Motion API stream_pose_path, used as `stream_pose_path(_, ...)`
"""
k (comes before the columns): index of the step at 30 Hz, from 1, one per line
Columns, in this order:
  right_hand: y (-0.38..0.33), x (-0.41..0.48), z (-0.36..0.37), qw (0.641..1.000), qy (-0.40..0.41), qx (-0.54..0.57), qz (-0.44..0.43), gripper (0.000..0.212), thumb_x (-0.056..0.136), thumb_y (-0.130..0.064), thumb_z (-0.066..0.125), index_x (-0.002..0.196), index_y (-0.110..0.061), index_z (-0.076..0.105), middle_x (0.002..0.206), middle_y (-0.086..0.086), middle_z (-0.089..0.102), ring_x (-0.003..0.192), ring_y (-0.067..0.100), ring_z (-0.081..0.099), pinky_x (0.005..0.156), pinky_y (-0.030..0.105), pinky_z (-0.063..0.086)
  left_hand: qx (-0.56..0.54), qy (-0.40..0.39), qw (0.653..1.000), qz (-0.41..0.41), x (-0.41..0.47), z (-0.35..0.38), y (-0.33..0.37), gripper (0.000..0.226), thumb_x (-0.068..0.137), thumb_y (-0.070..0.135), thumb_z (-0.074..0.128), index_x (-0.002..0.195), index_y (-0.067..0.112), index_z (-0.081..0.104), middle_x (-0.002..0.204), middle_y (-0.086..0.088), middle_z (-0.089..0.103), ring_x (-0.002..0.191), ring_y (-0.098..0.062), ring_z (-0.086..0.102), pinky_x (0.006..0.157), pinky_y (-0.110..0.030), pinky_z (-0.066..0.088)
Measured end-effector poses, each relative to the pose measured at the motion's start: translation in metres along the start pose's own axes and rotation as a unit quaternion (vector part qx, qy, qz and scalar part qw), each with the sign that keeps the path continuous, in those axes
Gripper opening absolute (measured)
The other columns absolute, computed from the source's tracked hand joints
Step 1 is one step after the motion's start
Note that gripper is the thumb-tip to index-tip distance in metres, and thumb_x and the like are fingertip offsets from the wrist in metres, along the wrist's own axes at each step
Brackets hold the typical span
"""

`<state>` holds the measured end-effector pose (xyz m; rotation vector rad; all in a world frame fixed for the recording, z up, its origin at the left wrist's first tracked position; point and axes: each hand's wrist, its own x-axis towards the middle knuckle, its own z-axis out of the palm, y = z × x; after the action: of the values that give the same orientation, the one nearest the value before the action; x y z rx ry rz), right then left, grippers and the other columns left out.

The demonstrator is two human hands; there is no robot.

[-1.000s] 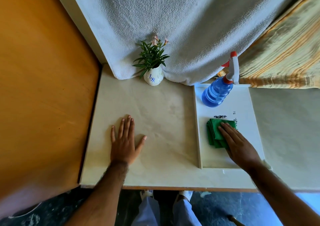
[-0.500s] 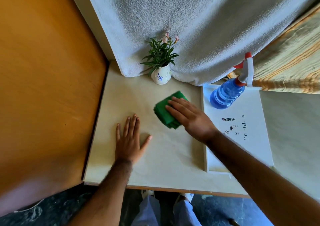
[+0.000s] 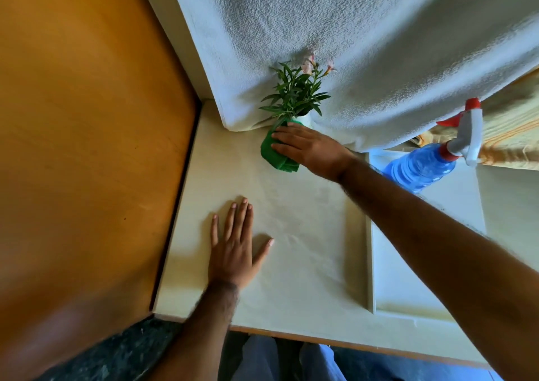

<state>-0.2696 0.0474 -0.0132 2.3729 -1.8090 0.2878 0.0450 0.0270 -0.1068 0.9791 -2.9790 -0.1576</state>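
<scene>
A folded green cloth (image 3: 275, 153) lies on the cream tabletop (image 3: 306, 235) at the far side, right in front of a small white vase with a green plant (image 3: 294, 95). My right hand (image 3: 309, 147) presses flat on the cloth with straight fingers, and the vase is mostly hidden behind the hand and cloth. My left hand (image 3: 236, 249) rests flat on the tabletop nearer to me, fingers spread, holding nothing.
A blue spray bottle (image 3: 420, 168) with a white and red trigger stands on a white board (image 3: 408, 278) at the right. A white towel (image 3: 350, 45) hangs behind the table. An orange wooden panel (image 3: 87, 147) borders the left edge.
My right hand slid the green cloth from the white board leftward across the tabletop and then away from me, up to the vase. My left hand stayed flat in place.
</scene>
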Motion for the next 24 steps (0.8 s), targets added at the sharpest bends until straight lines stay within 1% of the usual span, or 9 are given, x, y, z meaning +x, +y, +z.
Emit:
stream_pose_path(2, 0.002, -0.002, 0.005, 1.000, -0.007, 0.023, 0.005, 0.039, 0.100, -0.006, 0.041, 0.125, 0.005, 0.069, 0.133, 0.026, 0.066, 0.126, 0.045, 0.061, 0.112, 0.052, 0.037, 0.002, 0.001, 1.000, 0.000, 0.000, 0.000, 0.000, 0.094, 0.099, 0.076, 0.031, 0.167, 0.011, 0.020, 0.176, -0.009, 0.021, 0.163, -0.031, 0.019, 0.126, -0.064, 0.028)
stream_pose_path(4, -0.001, -0.006, 0.012, 0.999, -0.023, 0.048, 0.009, 0.039, 0.101, -0.005, 0.040, 0.127, 0.004, 0.068, 0.135, 0.025, 0.065, 0.128, 0.043, 0.060, 0.113, 0.052, 0.039, 0.000, 0.001, 1.000, 0.000, 0.000, 0.000, 0.000, 0.094, 0.099, 0.076, 0.030, 0.167, 0.011, 0.021, 0.176, -0.010, 0.021, 0.163, -0.031, 0.020, 0.126, -0.065, 0.029)
stream_pose_path(10, -0.015, -0.014, 0.026, 0.989, -0.061, 0.118, 0.063, 0.046, 0.101, -0.005, 0.032, 0.131, 0.003, 0.065, 0.139, 0.025, 0.062, 0.133, 0.045, 0.056, 0.108, 0.060, 0.048, 0.003, -0.002, 1.000, -0.002, 0.000, -0.002, 0.000, 0.093, 0.100, 0.075, 0.028, 0.166, 0.011, 0.023, 0.175, -0.009, 0.023, 0.162, -0.030, 0.021, 0.126, -0.065, 0.028)
stream_pose_path(13, -0.026, -0.015, 0.017, 0.987, -0.036, 0.129, 0.084, 0.053, 0.112, -0.011, 0.019, 0.131, 0.003, 0.066, 0.137, 0.022, 0.064, 0.133, 0.042, 0.056, 0.113, 0.055, 0.044, 0.002, 0.000, 1.000, -0.001, 0.000, -0.002, 0.000, 0.092, 0.100, 0.075, 0.030, 0.166, 0.011, 0.023, 0.175, -0.009, 0.024, 0.162, -0.030, 0.023, 0.125, -0.065, 0.028)
stream_pose_path(14, -0.028, -0.016, 0.013, 0.988, -0.018, 0.126, 0.085, 0.053, 0.113, -0.012, 0.019, 0.130, 0.002, 0.067, 0.137, 0.021, 0.064, 0.133, 0.041, 0.056, 0.115, 0.052, 0.042, 0.001, 0.001, 1.000, 0.000, 0.000, -0.002, 0.000, 0.092, 0.100, 0.075, 0.031, 0.166, 0.011, 0.023, 0.175, -0.010, 0.024, 0.162, -0.031, 0.023, 0.125, -0.065, 0.029)
stream_pose_path(17, -0.021, -0.013, 0.002, 0.992, 0.033, 0.088, 0.080, 0.044, 0.111, -0.010, 0.030, 0.130, 0.000, 0.067, 0.137, 0.020, 0.065, 0.133, 0.039, 0.057, 0.117, 0.051, 0.040, 0.003, 0.001, 1.000, 0.000, 0.000, -0.003, 0.001, 0.091, 0.100, 0.074, 0.032, 0.166, 0.011, 0.024, 0.175, -0.010, 0.025, 0.162, -0.031, 0.024, 0.125, -0.066, 0.029)
stream_pose_path(21, -0.001, -0.002, -0.002, 0.995, 0.007, 0.083, 0.051, 0.047, 0.111, -0.011, 0.026, 0.128, 0.002, 0.068, 0.135, 0.023, 0.065, 0.130, 0.042, 0.058, 0.115, 0.051, 0.041, 0.006, -0.009, 1.000, -0.002, 0.001, -0.006, 0.002, 0.092, 0.100, 0.075, 0.024, 0.166, 0.011, 0.024, 0.175, -0.010, 0.024, 0.162, -0.031, 0.023, 0.126, -0.064, 0.028)
stream_pose_path(23, 0.002, 0.000, 0.000, 0.994, -0.021, 0.093, 0.043, 0.044, 0.103, -0.002, 0.032, 0.130, 0.002, 0.066, 0.137, 0.023, 0.064, 0.133, 0.041, 0.056, 0.117, 0.050, 0.039, 0.006, -0.015, 1.000, -0.003, 0.002, -0.007, 0.002, 0.092, 0.100, 0.076, 0.022, 0.166, 0.011, 0.023, 0.175, -0.010, 0.023, 0.162, -0.031, 0.022, 0.126, -0.064, 0.028)
stream_pose_path(24, 0.001, 0.000, 0.002, 0.993, -0.037, 0.104, 0.049, 0.048, 0.098, 0.000, 0.031, 0.131, 0.002, 0.066, 0.138, 0.023, 0.063, 0.135, 0.041, 0.055, 0.118, 0.050, 0.038, 0.006, -0.017, 1.000, -0.003, 0.002, -0.007, 0.002, 0.092, 0.100, 0.076, 0.021, 0.166, 0.011, 0.023, 0.175, -0.010, 0.022, 0.162, -0.031, 0.022, 0.127, -0.064, 0.027)
